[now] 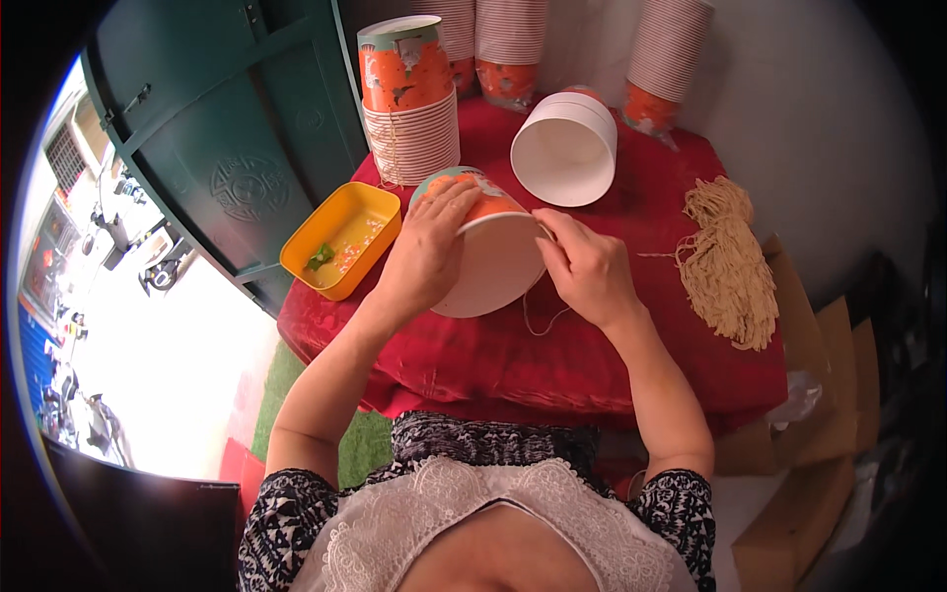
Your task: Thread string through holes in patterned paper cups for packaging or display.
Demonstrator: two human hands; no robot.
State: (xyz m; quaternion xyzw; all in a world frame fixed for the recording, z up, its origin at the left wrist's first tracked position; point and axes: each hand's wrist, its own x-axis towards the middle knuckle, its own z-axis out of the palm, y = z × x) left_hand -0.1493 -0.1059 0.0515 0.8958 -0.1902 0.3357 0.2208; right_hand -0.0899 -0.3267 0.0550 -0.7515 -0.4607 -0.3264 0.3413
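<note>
Tilted over the middle of the table is a paper bucket (493,271), orange and green outside and white inside, its wide mouth facing me. My left hand (431,242) grips its left side, fingers laid over the printed wall. At the bucket's right rim, my right hand (590,271) pinches a thin string (541,333) between thumb and fingers. The string's loose end curls down onto the red cloth. Fingers partly hide the bucket's wall, and its base faces away.
A red cloth (651,365) covers the table. Behind stand a tall bucket stack (409,128) and white-mouthed buckets (562,158) lying on their side. A yellow tub (340,242) sits left, a bundle of tan strings (728,266) right. Wrapped stacks (666,64) line the wall; cardboard (799,533) lies lower right.
</note>
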